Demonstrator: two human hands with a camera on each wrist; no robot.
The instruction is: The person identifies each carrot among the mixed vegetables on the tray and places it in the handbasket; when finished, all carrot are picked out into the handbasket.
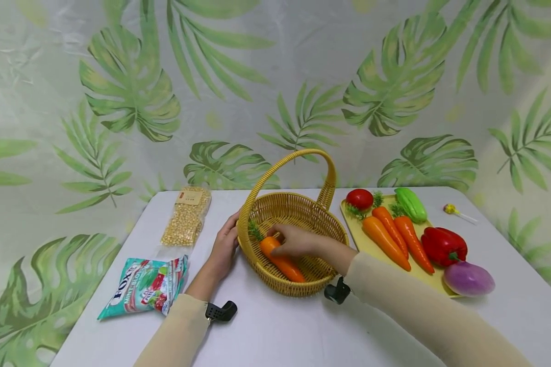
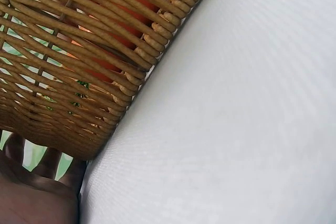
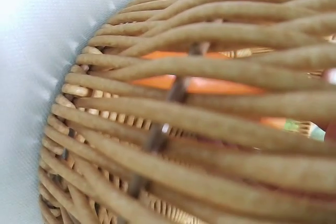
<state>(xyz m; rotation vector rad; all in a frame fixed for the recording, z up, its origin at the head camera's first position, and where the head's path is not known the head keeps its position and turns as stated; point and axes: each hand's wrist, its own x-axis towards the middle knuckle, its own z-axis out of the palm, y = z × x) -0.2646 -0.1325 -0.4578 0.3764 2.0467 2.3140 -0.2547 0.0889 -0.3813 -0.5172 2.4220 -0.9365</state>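
Inside the yellow-brown wicker basket point(image 1: 319, 219), my right hand point(image 1: 298, 240) pinches the upper part of an orange carrot point(image 1: 286, 267) with green leaves. The carrot lies slanted along the left inner side of the basket. My left hand point(image 1: 222, 252) rests against the outer left wall of the basket, near the foot of its tall handle. In the left wrist view, fingers of the left hand point(image 2: 39, 187) reach behind the basket wall point(image 2: 68, 72), which hides their tips. Through the weave point(image 3: 210, 114) in the right wrist view, orange shows; the right hand's grip is mostly hidden there.
Right of the basket, a yellow tray point(image 1: 365, 247) bears several carrots point(image 1: 385, 242), a tomato point(image 1: 359, 199), a green gourd-like vegetable point(image 1: 410, 204), a red pepper point(image 1: 443, 245) and an eggplant point(image 1: 468, 279). A lollipop point(image 1: 452, 209) lies beyond. Left are a kernel bag point(image 1: 185, 219) and a teal packet point(image 1: 144, 285).
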